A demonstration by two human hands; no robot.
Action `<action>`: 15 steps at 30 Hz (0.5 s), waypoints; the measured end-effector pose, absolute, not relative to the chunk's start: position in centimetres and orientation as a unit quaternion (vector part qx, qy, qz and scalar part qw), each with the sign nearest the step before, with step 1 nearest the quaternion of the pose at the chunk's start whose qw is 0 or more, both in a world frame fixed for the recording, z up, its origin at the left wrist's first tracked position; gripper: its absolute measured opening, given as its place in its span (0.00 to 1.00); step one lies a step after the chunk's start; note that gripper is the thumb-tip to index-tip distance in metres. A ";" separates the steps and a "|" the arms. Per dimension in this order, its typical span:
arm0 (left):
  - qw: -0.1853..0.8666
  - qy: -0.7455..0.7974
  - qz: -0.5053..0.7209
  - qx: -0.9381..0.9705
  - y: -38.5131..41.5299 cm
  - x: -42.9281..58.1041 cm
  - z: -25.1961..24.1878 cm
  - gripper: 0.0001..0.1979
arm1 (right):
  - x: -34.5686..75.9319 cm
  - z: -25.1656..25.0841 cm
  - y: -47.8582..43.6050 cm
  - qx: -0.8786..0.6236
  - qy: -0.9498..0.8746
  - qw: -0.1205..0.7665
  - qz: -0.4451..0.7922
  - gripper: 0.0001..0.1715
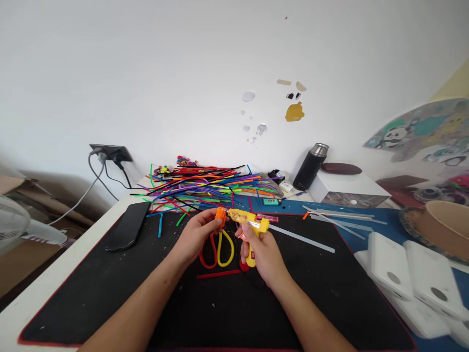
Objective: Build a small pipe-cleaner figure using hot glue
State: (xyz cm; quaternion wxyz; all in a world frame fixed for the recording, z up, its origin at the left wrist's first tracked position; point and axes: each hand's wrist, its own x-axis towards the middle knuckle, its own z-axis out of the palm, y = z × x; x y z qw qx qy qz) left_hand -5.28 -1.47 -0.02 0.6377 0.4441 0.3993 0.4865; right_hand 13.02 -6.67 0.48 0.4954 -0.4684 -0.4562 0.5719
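Note:
My left hand (202, 228) pinches a small bundle of orange pipe cleaner (220, 215) over the black mat. In my right hand (264, 249) is a yellow hot glue gun (245, 218), fingers wrapped round its handle. The gun's nozzle points left and is right beside the orange piece; whether they touch I cannot tell. A translucent glue stick (302, 238) sticks out of the gun's back. Under my hands lie scissors with one red and one yellow handle loop (225, 249), their blades hidden. A short red pipe cleaner (219, 274) lies just nearer to me.
Colourful pipe cleaners (205, 188) are heaped along the wall. A phone (126, 227) lies on the mat (110, 298) at left. At right are loose glue sticks (340, 220), a black flask (310, 167), a white box (351, 188) and several white devices (390, 264).

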 end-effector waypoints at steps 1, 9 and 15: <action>0.636 0.399 0.487 0.446 -1.5 -5.3 0.0 0.17 | 13.0 0.5 -6.7 -0.470 -0.458 0.493 0.572 0.36; 0.637 0.394 0.500 0.434 -1.5 -5.1 0.3 0.17 | 12.9 0.9 -6.7 -0.487 -0.466 0.482 0.559 0.35; 0.676 0.373 0.504 0.387 -1.3 -5.5 0.1 0.16 | 12.9 1.0 -6.7 -0.484 -0.460 0.490 0.561 0.35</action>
